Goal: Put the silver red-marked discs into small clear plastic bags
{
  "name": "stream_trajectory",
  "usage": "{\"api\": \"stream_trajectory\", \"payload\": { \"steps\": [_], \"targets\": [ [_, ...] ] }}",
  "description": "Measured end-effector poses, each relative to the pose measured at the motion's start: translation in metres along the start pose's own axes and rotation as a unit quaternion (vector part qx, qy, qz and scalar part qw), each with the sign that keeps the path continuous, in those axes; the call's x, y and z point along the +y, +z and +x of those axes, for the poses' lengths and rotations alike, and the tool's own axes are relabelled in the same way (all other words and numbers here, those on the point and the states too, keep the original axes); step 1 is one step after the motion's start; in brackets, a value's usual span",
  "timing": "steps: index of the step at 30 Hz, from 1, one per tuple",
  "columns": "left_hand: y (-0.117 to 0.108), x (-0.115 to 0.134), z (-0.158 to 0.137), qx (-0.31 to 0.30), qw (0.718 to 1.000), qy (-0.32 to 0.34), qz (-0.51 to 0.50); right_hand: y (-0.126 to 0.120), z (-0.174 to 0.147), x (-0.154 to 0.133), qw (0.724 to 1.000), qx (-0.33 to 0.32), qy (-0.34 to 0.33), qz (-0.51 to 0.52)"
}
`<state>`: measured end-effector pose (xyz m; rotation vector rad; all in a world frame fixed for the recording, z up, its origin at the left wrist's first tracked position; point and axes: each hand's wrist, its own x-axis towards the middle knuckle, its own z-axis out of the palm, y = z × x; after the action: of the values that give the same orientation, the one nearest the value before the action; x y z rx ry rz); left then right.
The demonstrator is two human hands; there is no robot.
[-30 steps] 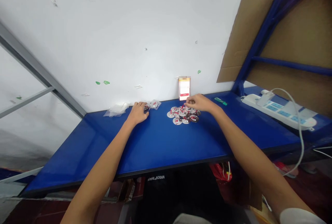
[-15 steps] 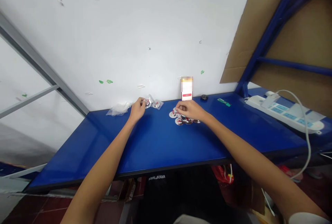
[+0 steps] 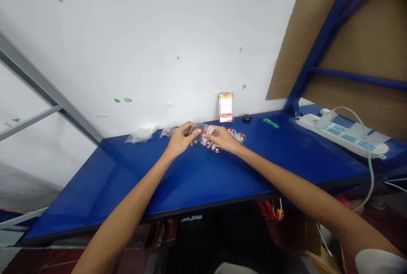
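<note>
My left hand (image 3: pixel 180 140) and my right hand (image 3: pixel 223 138) meet above the blue table. Between them is a clear plastic bag (image 3: pixel 207 131). The left fingers pinch a shiny round metal piece (image 3: pixel 193 130) at the bag's left end, partly covered by the fingers; whether it lies inside the bag I cannot tell. My right thumb and fingers grip the bag's right end. Just beyond and under the right hand lie several loose shiny round pieces (image 3: pixel 217 148) with red marks. Left of my left hand, a bagged round piece (image 3: pixel 165 132) rests by the wall.
Flat clear bags (image 3: pixel 141 133) lie at the back left. A phone (image 3: pixel 225 106) leans on the wall, with a small black round object (image 3: pixel 247 117) and a green strip (image 3: pixel 271 123) to its right. A white power strip (image 3: pixel 341 135) with a cable occupies the right side.
My left hand has moved right from the wall side, and my right hand slightly left from the loose pieces. Both now hold the clear bag together. The view has shifted a little.
</note>
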<state>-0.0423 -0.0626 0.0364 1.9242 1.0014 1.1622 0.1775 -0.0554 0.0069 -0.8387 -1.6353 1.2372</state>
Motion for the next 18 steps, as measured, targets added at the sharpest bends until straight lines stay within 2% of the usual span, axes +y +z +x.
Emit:
{"api": "stream_trajectory", "payload": {
  "steps": [3, 8, 11, 15, 18],
  "targets": [
    [-0.004, 0.004, 0.001, 0.029, 1.000, -0.001, 0.002, 0.001, -0.001, 0.000, 0.999, -0.018, 0.021, 0.039],
    [-0.012, 0.000, 0.005, 0.046, 0.998, -0.012, -0.034, 0.000, -0.005, -0.007, 0.993, -0.035, 0.031, 0.107],
    [-0.013, 0.001, 0.004, 0.052, 0.999, -0.004, -0.009, 0.000, -0.005, -0.009, 0.988, -0.053, 0.027, 0.141],
    [-0.010, 0.007, -0.001, 0.010, 0.999, 0.019, 0.033, 0.003, -0.003, -0.007, 0.995, -0.018, 0.027, 0.090],
    [-0.007, 0.011, -0.004, -0.004, 0.998, 0.032, 0.057, 0.005, -0.003, -0.006, 0.997, -0.028, 0.022, 0.063]
  ]
}}
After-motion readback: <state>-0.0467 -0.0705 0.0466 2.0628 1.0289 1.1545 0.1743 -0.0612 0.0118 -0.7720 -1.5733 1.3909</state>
